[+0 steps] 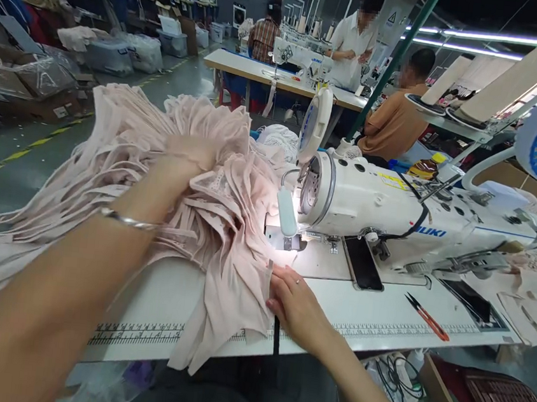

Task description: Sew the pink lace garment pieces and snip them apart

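On the white table, left of the sewing machine, we see a big heap of pale pink fabric, thin and soft, bunched into many folds and narrow strips that spill over the front edge. Our left hand is pressed into the top of the heap, fingers curled tight on a fistful of cloth. Our right hand lies at the heap's right edge, fingers together, pinching the hanging fabric. Red snips lie well apart.

I see a white worktable carrying a sewing machine, pink fabric pile, phone and red-handled snips.
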### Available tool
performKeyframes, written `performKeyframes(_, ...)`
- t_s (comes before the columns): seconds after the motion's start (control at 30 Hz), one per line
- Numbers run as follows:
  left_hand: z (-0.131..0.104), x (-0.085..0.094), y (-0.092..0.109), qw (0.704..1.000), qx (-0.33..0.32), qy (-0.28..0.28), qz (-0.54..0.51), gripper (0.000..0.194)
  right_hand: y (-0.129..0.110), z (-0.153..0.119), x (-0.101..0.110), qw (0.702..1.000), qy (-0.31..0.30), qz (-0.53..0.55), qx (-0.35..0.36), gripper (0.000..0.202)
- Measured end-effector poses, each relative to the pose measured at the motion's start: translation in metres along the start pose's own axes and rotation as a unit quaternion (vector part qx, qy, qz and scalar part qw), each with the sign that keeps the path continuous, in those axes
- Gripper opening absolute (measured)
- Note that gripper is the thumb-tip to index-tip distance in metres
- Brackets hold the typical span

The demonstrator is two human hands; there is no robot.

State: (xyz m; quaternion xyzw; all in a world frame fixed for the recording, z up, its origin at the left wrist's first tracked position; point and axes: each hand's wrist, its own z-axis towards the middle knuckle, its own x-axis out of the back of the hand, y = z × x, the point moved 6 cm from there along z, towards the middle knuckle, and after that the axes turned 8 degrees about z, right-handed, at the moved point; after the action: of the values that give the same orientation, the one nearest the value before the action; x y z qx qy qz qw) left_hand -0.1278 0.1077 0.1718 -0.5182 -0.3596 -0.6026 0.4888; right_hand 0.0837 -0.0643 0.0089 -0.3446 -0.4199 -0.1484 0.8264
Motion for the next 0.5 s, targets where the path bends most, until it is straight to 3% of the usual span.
performKeyframes(0.07,-0.021,0.019,0.000,0.998,0.050,0.041,0.018,0.048,0.005,-0.005,0.007,1.000,0.022,0.005,-0.003,0.032)
performKeyframes(0.1,-0.037,0.027,0.005,0.994,0.068,0.086,0.029,0.046,0.008,-0.008,0.011,0.999,0.043,-0.001,-0.009,0.029)
performKeyframes(0.13,-0.057,0.036,0.013,0.980,0.079,0.180,0.035,0.043,0.010,-0.011,0.016,0.998,0.066,-0.010,-0.016,0.024)
performKeyframes(0.17,-0.077,0.035,0.028,0.970,0.038,0.238,0.033,0.038,0.012,-0.013,0.020,0.996,0.086,-0.022,-0.024,0.019)
performKeyframes(0.2,-0.096,0.023,0.050,0.965,-0.049,0.255,0.025,0.033,0.014,-0.014,0.023,0.994,0.097,-0.033,-0.032,0.015)
performKeyframes(0.23,-0.114,0.003,0.077,0.958,-0.173,0.230,0.007,0.030,0.014,-0.015,0.024,0.994,0.096,-0.042,-0.036,0.013)
performKeyframes(0.27,-0.131,-0.026,0.103,0.945,-0.291,0.151,-0.003,0.029,0.012,-0.015,0.022,0.995,0.082,-0.049,-0.033,0.011)
performKeyframes(0.3,-0.144,-0.052,0.118,0.938,-0.329,0.110,0.004,0.029,0.010,-0.014,0.019,0.996,0.061,-0.053,-0.028,0.009)
performKeyframes(0.4,-0.161,-0.102,0.136,0.941,-0.325,0.087,0.033,0.046,0.004,-0.013,0.012,0.997,0.010,-0.070,-0.009,0.020)
performKeyframes(0.5,-0.167,-0.113,0.131,0.937,-0.348,-0.004,-0.026,0.029,0.005,-0.013,0.013,0.995,-0.001,-0.096,-0.013,0.032)
